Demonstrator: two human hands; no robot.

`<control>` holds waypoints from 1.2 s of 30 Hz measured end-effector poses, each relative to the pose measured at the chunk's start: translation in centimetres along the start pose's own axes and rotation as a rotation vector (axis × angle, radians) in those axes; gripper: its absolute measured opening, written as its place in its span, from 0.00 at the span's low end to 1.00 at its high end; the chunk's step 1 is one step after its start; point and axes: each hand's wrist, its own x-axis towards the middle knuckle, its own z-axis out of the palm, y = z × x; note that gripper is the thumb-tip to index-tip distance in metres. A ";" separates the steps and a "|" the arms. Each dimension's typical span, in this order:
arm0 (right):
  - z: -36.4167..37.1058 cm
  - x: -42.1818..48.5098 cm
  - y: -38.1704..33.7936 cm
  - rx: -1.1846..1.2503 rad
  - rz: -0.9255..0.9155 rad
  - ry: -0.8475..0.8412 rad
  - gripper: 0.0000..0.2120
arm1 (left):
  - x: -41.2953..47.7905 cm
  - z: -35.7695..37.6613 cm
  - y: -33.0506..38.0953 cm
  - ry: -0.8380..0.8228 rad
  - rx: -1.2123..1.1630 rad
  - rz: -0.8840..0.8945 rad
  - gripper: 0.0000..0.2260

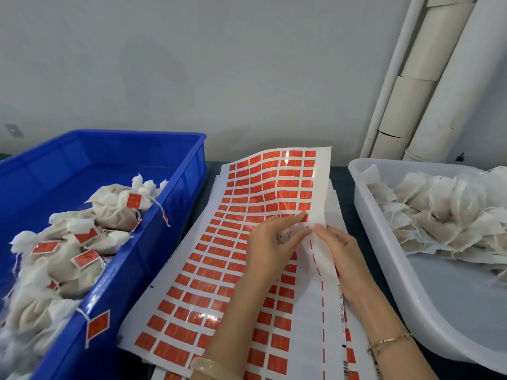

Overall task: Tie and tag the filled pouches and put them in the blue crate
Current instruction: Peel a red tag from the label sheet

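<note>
Here I pinch the glossy white sheet of red rectangular labels (219, 270) steady in the right hand (343, 250) so the left hand (271, 242) can lift one; I cannot tell the left grip.

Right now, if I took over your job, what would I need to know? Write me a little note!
Left hand: forefinger on a red sticker near the sheet's right edge. A small pale thing sits by its fingers, too blurred to name.
Right hand: pinches the white margin of the sticker sheet.
Blue crate, on the left: holds tied, tagged pouches.
White tub, on the right: holds untagged pouches.
Done: one heap tagged and crated.
Left: probably peel this sticker, then tie, tag and crate the tub's pouches.
</note>
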 end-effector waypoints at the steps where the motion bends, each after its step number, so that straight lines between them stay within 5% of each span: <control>1: 0.0 0.0 0.0 -0.004 -0.008 -0.002 0.11 | 0.0 0.1 -0.1 0.007 -0.006 -0.004 0.18; 36: 0.2 0.9 1.0 -0.036 -0.068 0.031 0.09 | 0.2 0.3 -0.1 0.186 -0.205 -0.029 0.04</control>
